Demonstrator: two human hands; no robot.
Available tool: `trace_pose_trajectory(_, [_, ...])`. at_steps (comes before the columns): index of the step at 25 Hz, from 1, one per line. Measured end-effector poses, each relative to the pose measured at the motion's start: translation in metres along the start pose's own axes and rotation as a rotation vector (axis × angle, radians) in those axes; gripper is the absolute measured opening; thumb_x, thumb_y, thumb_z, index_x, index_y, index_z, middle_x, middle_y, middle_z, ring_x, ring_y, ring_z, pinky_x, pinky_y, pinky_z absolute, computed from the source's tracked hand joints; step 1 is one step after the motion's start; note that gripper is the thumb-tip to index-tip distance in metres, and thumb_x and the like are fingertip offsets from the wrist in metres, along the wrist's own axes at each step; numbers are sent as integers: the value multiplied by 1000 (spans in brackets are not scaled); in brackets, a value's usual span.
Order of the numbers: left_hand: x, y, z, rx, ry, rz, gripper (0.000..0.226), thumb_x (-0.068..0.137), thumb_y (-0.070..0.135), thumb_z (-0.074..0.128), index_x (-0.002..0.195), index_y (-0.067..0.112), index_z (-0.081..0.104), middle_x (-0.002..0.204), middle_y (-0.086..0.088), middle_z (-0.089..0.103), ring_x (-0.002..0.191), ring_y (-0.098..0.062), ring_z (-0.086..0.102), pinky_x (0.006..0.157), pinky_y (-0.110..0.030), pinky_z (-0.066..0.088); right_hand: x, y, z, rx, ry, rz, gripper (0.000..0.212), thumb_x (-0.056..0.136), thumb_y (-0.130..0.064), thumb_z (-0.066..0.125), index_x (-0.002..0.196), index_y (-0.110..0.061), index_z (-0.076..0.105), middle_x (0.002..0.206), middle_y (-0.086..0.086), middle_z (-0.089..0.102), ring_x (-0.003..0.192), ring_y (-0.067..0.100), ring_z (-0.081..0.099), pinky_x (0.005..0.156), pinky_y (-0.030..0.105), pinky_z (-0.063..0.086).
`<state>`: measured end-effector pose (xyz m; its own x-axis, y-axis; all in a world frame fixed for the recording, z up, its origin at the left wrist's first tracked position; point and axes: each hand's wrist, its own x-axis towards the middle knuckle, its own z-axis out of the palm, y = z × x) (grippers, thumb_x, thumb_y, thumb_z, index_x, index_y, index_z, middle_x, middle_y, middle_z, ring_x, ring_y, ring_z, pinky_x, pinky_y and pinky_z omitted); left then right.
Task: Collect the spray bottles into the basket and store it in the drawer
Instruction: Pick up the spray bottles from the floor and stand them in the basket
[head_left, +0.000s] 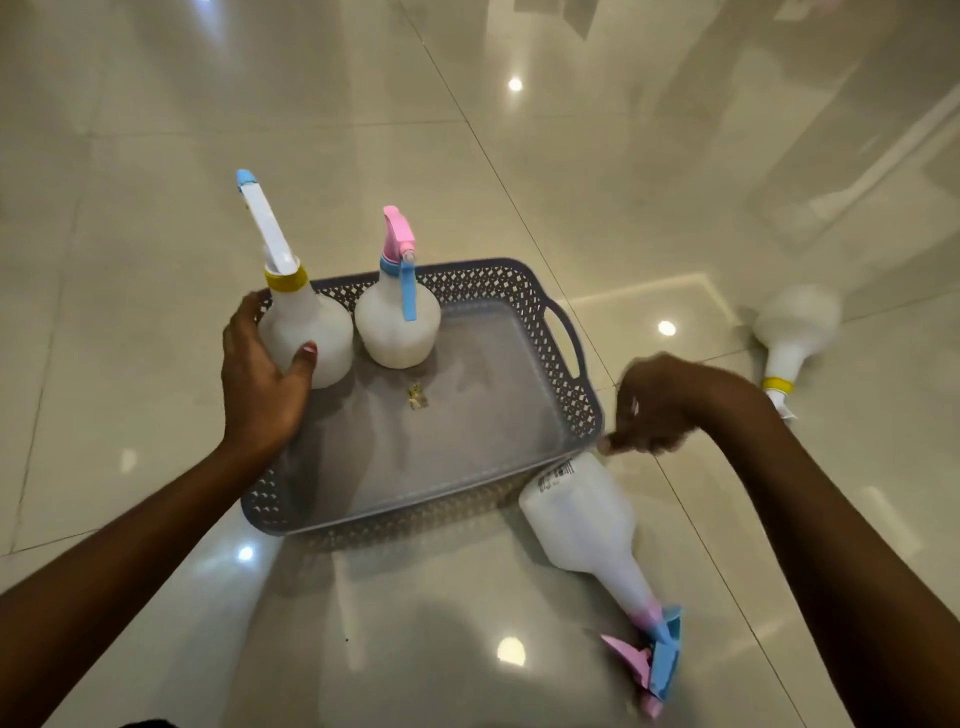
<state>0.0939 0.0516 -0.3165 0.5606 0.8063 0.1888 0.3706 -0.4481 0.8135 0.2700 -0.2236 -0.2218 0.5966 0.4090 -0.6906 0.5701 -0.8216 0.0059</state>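
A grey perforated basket (571, 384) sits on the tiled floor. Two white spray bottles stand upright in its far left corner: one with a yellow collar and white-blue nozzle (322, 322), one with a pink-blue trigger (397, 322). My left hand (260, 384) wraps the yellow-collar bottle's base. A third bottle with a pink-blue trigger (587, 525) lies on the floor by the basket's near right corner. My right hand (654, 405), blurred and loosely curled, hovers just above its base, holding nothing. A fourth bottle with a yellow collar (792, 332) lies on the floor at the right.
A small gold scrap (417, 398) lies on the basket's bottom. Glossy beige floor tiles (156, 208) surround everything, with ceiling lights reflected in them. No drawer is in view.
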Motion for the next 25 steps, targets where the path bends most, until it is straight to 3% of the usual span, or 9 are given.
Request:
trace_pose_trajectory(1, [0,1,1,21,-6,-1,68,81,9,64,140,7,31,143,-19,38,132,-34,37,107,-39,31,-6,7,14,8,-121,59,44,73,-48,70,82,-6,68,73,5,73,58,13,64,64,24,57])
trace_pose_trajectory(3, [1,2,1,88,-43,4,74,77,7,66,141,6,28,144,-20,36,132,-37,35,108,-44,31,-15,12,43,138,-264,67,80,64,-64,66,119,-9,54,108,12,69,81,15,65,77,28,57])
trace_pose_trajectory(5, [3,2,0,171,-70,18,76,74,7,67,139,4,28,142,-23,36,130,-41,33,109,-50,30,-21,9,68,287,-271,-40,120,45,-78,61,143,-21,23,131,9,55,108,19,58,95,33,50])
trace_pose_trajectory(6, [4,2,-1,217,-83,25,76,73,9,66,138,2,28,141,-24,37,130,-43,33,110,-53,27,-23,6,78,401,-252,-103,122,43,-79,63,143,-26,18,134,5,52,114,18,55,99,35,48])
trace_pose_trajectory(11, [13,-2,-11,422,-266,10,89,69,20,66,142,5,19,144,-22,36,133,-41,31,113,-57,10,-27,-15,107,836,-300,-270,90,52,-49,80,127,-34,34,120,-7,52,107,16,57,89,38,56])
trace_pose_trajectory(16, [11,-4,-23,323,-341,17,92,64,34,66,142,12,23,143,-18,39,131,-38,36,110,-58,27,-48,-5,62,963,-387,-426,78,52,-41,81,122,-32,46,115,5,61,102,24,64,80,38,58])
trace_pose_trajectory(20, [1,-3,-41,311,-310,-45,85,80,17,68,145,2,16,153,-20,21,142,-35,18,115,-44,17,-28,-14,-2,1234,-121,-399,74,62,-57,71,126,-32,44,111,7,64,84,34,61,64,39,53])
trace_pose_trajectory(22, [-5,-9,-44,337,-336,-78,88,82,14,65,147,1,7,157,-18,10,145,-32,8,117,-41,11,6,-32,-32,1136,5,-261,63,76,-56,61,130,-36,37,121,10,52,76,35,58,62,39,51])
trace_pose_trajectory(25, [-11,-21,-45,332,-398,-121,91,80,12,67,147,3,6,158,-17,8,145,-32,7,118,-42,11,58,-64,-62,780,-93,-105,60,84,-48,56,135,-24,34,122,9,44,85,30,58,71,41,53])
